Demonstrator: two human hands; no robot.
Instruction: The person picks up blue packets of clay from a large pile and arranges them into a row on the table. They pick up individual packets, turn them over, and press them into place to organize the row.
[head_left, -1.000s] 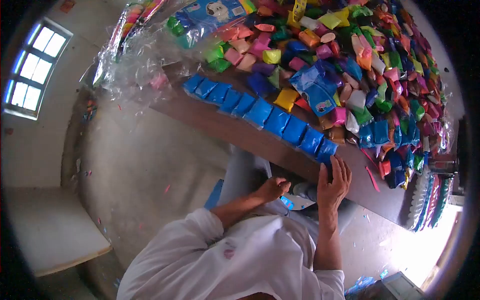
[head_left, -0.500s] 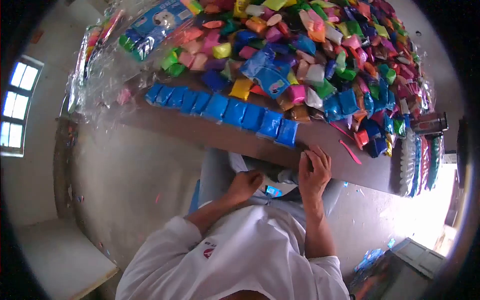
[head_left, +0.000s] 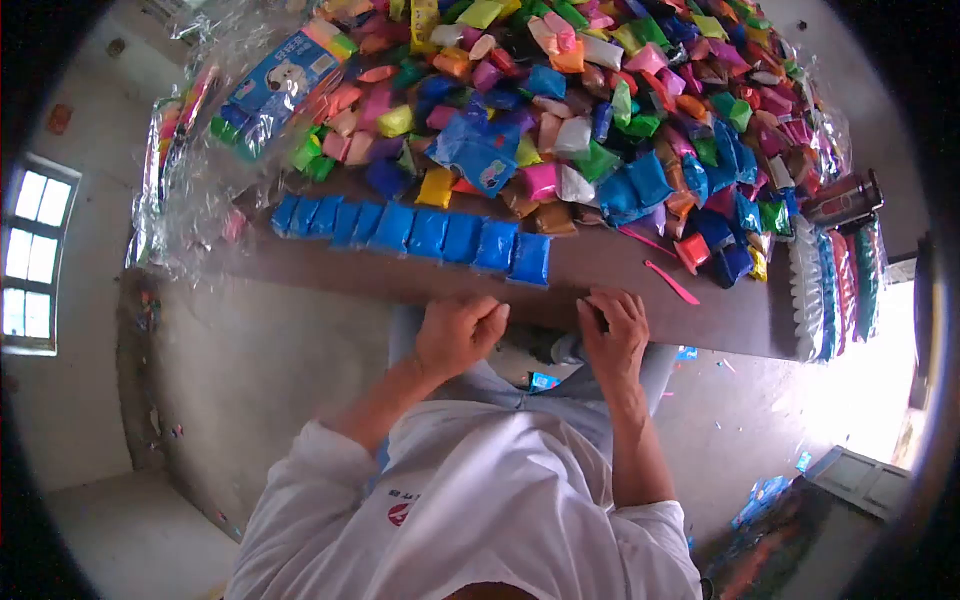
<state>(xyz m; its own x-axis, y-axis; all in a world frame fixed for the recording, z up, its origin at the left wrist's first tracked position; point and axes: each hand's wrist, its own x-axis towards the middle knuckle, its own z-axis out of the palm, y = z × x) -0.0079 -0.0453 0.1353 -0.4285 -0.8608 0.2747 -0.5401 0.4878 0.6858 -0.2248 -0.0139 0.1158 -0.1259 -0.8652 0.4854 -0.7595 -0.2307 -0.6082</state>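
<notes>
My left hand (head_left: 460,333) is at the table's front edge, fingers curled in and thumb along them; whatever may be inside is hidden. To its right, my right hand (head_left: 613,325) rests at the same edge with loosely bent fingers, the thumb apart from them and nothing visible between. Just beyond the hands lies a slanting row of small blue packets (head_left: 427,232), side by side on the brown table (head_left: 590,270). The row's right-end packet (head_left: 530,260) is nearest to both hands, and neither touches it. A pink plastic tool (head_left: 672,283) lies to the right of my right hand.
A large heap of multicoloured packets (head_left: 575,135) covers the back of the table. Clear plastic wrapping (head_left: 190,190) and a blue printed bag (head_left: 280,80) are at the left. Several packed strips (head_left: 838,285) and a dark cylindrical container (head_left: 842,200) stand at the right edge.
My left hand has risen from my lap to the table edge. My right hand stays near the edge, still bent. The view has shifted slightly; the blue row looks the same.
</notes>
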